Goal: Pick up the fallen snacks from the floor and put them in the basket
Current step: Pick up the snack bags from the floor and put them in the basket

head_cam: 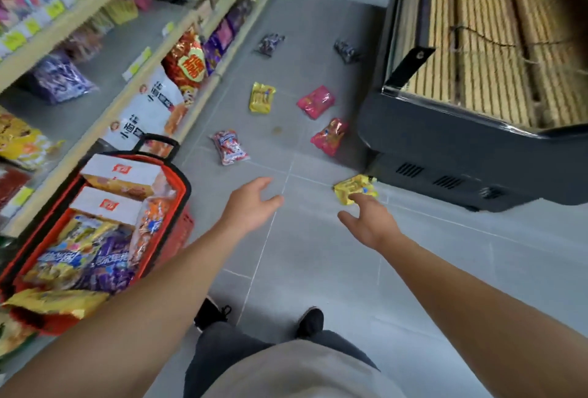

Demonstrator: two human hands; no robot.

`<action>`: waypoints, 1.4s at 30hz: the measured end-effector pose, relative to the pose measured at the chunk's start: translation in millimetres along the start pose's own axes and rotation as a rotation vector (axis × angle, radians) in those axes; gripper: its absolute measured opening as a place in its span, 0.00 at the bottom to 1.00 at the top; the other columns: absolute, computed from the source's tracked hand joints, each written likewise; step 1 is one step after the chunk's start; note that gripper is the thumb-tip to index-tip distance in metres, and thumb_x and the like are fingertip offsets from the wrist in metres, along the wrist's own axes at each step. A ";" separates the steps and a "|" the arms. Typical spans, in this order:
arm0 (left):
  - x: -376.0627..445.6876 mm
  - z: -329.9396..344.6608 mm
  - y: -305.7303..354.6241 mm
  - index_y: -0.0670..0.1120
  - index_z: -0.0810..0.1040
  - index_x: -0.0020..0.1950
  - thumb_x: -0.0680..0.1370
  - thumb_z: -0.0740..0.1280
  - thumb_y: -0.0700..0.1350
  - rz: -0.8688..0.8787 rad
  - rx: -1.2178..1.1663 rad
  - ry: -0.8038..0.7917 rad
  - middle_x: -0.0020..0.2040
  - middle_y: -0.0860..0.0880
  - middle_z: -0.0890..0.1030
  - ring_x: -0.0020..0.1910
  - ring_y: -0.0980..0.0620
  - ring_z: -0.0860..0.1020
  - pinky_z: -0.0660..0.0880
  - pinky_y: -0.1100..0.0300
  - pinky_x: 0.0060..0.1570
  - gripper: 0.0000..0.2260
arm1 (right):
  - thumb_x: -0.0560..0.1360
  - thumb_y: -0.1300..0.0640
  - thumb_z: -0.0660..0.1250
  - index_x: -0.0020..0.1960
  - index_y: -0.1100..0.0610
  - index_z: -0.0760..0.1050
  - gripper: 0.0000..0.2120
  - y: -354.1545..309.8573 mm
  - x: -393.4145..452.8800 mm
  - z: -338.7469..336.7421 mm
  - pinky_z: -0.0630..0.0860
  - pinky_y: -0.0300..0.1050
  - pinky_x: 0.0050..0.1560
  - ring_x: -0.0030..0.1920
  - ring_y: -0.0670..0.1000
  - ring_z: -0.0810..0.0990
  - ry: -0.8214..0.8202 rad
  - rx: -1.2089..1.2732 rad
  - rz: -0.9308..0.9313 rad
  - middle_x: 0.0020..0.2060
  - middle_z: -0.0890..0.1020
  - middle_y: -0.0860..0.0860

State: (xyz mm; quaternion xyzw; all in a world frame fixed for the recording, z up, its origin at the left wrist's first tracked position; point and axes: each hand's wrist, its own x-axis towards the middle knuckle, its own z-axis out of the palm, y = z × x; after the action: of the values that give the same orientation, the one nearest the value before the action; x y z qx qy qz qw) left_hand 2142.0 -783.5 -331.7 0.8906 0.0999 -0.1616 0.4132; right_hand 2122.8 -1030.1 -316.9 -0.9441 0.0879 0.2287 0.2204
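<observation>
Hands both spread, holding nothing; right hand (369, 222) nears yellow packet (354, 188) (floor); left hand (251, 203) beside basket (183, 187)

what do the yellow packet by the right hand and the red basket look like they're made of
Yellow packet: probably thin plastic film, glossy; it crinkles and catches light. Red basket: looks like moulded plastic, its side wall a lattice of holes, with a black rim and handle. Blur leaves both uncertain.

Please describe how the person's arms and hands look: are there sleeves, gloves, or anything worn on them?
Both forearms are bare, with no sleeves in view. The left hand and right hand wear no gloves; no rings, watch or bracelet can be seen.
</observation>
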 end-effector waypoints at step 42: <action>233.4 360.9 147.2 0.48 0.71 0.72 0.75 0.71 0.52 -0.619 -0.295 0.004 0.68 0.48 0.75 0.67 0.51 0.74 0.67 0.59 0.68 0.26 | 0.78 0.46 0.66 0.73 0.54 0.70 0.25 314.0 358.0 -79.6 0.68 0.47 0.67 0.67 0.54 0.74 -0.422 -0.045 0.029 0.69 0.74 0.52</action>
State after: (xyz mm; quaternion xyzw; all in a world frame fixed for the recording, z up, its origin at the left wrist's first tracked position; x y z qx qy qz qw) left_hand 2330.3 -1144.4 -533.4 0.7490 0.3885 -0.2616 0.4687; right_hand 2385.3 -1368.3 -539.9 -0.8786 0.0482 0.4264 0.2096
